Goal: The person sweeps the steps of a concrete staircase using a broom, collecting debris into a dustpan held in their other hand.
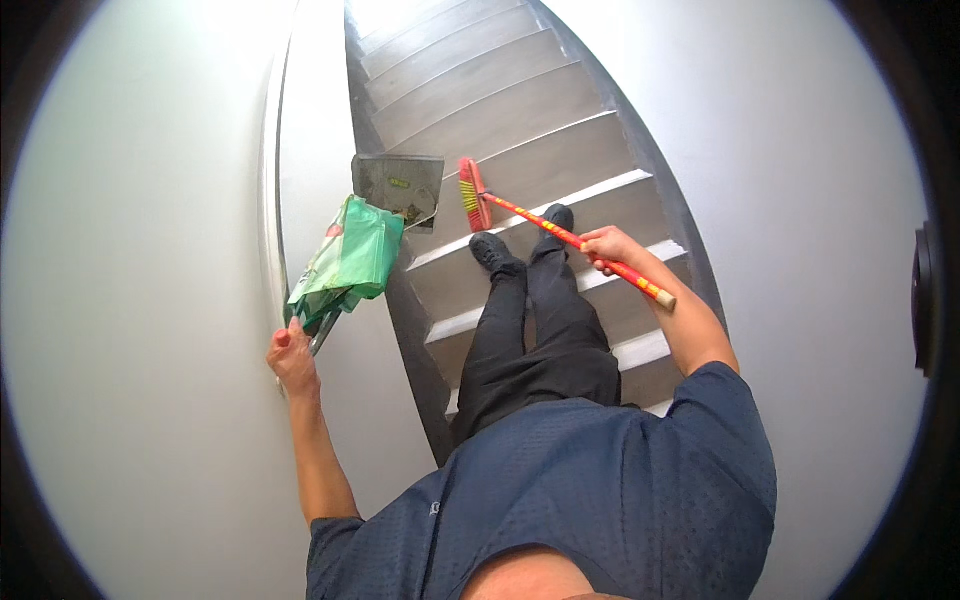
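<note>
My right hand (609, 249) grips the red and yellow patterned handle of a broom (536, 220) near its upper end. Its head, with red and yellow bristles (470, 196), is at a stair tread just ahead of my left shoe. At the left, my left hand (295, 358) is closed around a dark handle, with a green plastic bag (364, 247) hanging beside it. Beyond the bag is a grey dustpan (397, 180) with some debris in its lower corner. The bag hides the link between handle and dustpan.
Grey stairs (480, 105) with pale edges run away ahead of me, between white walls. A handrail (271, 187) follows the left wall, close to my left hand. My dark shoes (491, 251) stand on the treads. A black fixture (922, 298) juts out at the far right.
</note>
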### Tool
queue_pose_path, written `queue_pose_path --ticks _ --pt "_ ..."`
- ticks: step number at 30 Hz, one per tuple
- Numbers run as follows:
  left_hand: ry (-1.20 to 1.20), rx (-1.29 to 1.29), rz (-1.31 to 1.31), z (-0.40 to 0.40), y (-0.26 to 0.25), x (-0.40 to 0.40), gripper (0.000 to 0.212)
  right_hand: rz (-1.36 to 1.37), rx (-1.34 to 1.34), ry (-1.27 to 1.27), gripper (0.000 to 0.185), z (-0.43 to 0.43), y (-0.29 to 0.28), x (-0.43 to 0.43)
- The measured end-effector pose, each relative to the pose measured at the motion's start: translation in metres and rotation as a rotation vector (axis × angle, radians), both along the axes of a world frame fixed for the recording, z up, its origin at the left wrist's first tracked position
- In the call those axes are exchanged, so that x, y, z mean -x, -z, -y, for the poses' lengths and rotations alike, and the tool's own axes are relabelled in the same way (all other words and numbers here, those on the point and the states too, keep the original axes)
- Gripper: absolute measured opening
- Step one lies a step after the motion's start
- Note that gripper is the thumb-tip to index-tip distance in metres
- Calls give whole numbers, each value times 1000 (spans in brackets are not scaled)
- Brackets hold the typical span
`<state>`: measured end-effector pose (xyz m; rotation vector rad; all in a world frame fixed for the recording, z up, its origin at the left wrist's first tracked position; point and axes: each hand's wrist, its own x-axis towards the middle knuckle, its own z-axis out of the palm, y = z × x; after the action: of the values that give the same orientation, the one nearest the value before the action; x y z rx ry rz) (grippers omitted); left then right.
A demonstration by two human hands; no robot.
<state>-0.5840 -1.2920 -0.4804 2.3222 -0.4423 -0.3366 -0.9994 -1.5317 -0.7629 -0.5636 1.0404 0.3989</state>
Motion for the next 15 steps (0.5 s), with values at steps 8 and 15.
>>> queue_pose_path --ticks 8,15 --pt "241 -196 43 -23 46 -77 29 -193 87 88 33 15 -104 34" --pt "549 -500 211 -18 103 -169 29 -186 152 151 38 -13 -204 -31"
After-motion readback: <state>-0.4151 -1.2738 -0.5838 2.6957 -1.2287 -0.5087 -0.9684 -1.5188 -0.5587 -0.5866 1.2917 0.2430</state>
